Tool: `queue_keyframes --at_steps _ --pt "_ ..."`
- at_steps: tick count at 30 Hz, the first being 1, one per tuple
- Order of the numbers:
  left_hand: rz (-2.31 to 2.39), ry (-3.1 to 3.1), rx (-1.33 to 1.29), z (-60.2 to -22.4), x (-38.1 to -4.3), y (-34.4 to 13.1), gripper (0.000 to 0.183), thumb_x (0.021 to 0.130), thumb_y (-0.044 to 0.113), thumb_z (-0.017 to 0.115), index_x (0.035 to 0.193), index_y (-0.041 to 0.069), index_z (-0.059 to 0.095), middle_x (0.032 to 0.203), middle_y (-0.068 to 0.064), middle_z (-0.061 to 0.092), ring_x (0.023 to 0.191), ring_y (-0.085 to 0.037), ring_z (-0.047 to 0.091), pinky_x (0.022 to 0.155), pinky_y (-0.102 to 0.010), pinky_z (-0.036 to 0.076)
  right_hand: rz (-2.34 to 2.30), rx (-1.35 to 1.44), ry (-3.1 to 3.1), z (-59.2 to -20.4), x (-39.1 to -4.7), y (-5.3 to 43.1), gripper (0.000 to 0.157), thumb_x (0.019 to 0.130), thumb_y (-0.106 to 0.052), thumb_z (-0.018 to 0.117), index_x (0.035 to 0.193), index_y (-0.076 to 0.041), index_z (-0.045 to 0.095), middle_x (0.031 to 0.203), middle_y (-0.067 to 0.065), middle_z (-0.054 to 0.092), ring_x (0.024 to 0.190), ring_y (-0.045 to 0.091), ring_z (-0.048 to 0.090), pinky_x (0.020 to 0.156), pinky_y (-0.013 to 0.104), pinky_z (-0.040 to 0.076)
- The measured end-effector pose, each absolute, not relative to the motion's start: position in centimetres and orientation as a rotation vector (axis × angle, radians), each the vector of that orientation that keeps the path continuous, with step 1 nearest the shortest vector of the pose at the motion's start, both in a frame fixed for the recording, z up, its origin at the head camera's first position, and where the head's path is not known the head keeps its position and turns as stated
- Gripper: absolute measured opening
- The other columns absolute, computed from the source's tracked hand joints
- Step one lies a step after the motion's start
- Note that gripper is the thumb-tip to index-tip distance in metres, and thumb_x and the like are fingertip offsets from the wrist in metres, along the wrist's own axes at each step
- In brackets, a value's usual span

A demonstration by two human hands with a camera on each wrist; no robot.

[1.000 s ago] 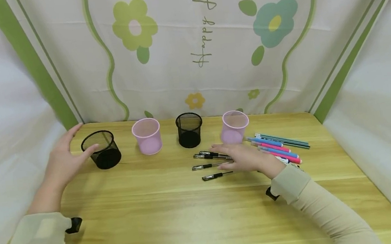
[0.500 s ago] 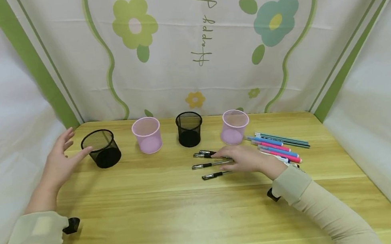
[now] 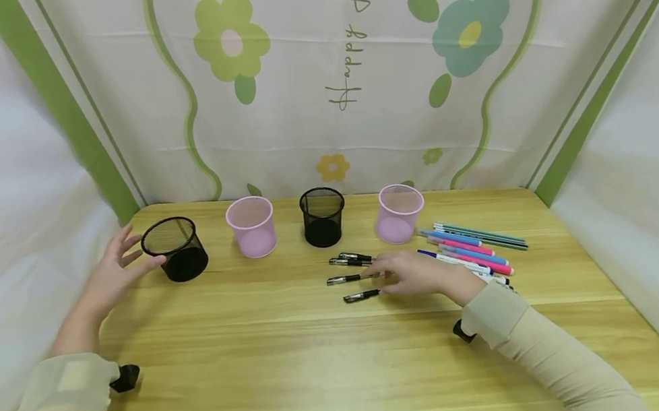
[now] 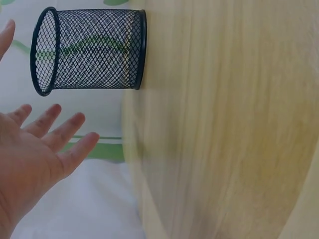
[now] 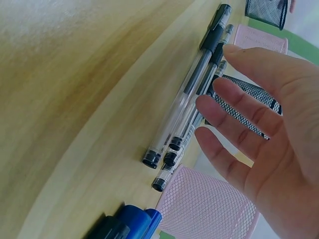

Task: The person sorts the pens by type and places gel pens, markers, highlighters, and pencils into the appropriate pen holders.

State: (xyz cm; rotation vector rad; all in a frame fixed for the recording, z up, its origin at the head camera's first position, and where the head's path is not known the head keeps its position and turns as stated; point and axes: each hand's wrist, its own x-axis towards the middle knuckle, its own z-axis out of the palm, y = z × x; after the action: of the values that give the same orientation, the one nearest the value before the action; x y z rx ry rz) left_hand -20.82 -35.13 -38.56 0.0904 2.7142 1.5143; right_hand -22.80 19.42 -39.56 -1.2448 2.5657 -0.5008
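My left hand (image 3: 109, 281), fingers spread, is beside the leftmost black mesh pen holder (image 3: 186, 264). In the left wrist view a gap shows between the fingers (image 4: 75, 149) and this upright holder (image 4: 94, 55). Over several black gel pens (image 3: 344, 279) on the table, my right hand (image 3: 419, 273) reaches with its palm down. The right wrist view shows its thumb and bent fingers (image 5: 219, 112) apart from one another, fingertips right at the pens (image 5: 187, 89), none pinched. In the head view the hand hides the right ends of the pens.
Toward the back of the wooden table stand a pink mesh holder (image 3: 255, 234), a second black one (image 3: 324, 228) and another pink one (image 3: 397, 221). Right of my right hand lie blue and pink markers (image 3: 476, 256), white pens (image 3: 464, 263) and green pencils (image 3: 492, 238). A floral curtain (image 3: 293, 101) hangs behind.
My right hand has drawn its fingers in and back a little over the pens, and a blue-capped white pen shows behind it. My left hand's fingers have lowered slightly beside the black holder.
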Motion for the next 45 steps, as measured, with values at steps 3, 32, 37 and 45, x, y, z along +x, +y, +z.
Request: queue_keyframes --at_steps 3,32,37,45 --pt "1.513 2.680 0.078 -38.7 -21.0 -35.0 0.105 0.102 0.033 0.066 0.162 0.024 -0.020 0.168 -0.025 -0.005 0.147 -0.057 0.010 0.109 -0.076 0.023 -0.505 -1.269 2.561 -39.7 -22.9 19.5 0.042 0.092 -0.008 0.076 0.133 -0.007 0.067 0.115 0.006 0.068 0.102 0.022 0.066 0.090 0.038 0.057" --pt "1.586 2.508 -0.005 -39.8 -23.2 -34.1 0.103 0.102 0.030 0.066 0.162 0.010 -0.016 0.168 -0.026 0.004 0.147 -0.053 0.018 0.110 -0.066 0.034 -0.470 -1.302 2.494 -40.5 -23.7 19.2 0.039 0.093 0.005 0.070 0.126 -0.013 0.074 0.096 -0.001 0.062 0.083 0.012 0.052 0.074 0.026 0.051" --pt "1.593 2.506 -0.010 -39.8 -23.1 -33.9 0.102 0.101 0.032 0.068 0.164 0.011 -0.010 0.168 -0.026 0.006 0.146 -0.053 0.021 0.107 -0.057 0.044 -0.454 -1.317 2.493 -40.6 -23.8 19.2 0.036 0.093 0.005 0.069 0.125 -0.012 0.075 0.095 -0.003 0.062 0.080 0.008 0.050 0.073 0.025 0.049" --pt "1.650 2.477 -0.034 -40.3 -23.7 -34.1 0.094 0.103 0.026 0.065 0.165 0.010 -0.004 0.168 -0.026 0.004 0.143 -0.048 0.028 0.085 -0.021 0.053 -0.436 -1.323 2.497 -40.6 -23.8 19.2 0.039 0.093 0.006 0.067 0.126 -0.012 0.074 0.094 -0.003 0.062 0.079 0.007 0.048 0.071 0.024 0.047"
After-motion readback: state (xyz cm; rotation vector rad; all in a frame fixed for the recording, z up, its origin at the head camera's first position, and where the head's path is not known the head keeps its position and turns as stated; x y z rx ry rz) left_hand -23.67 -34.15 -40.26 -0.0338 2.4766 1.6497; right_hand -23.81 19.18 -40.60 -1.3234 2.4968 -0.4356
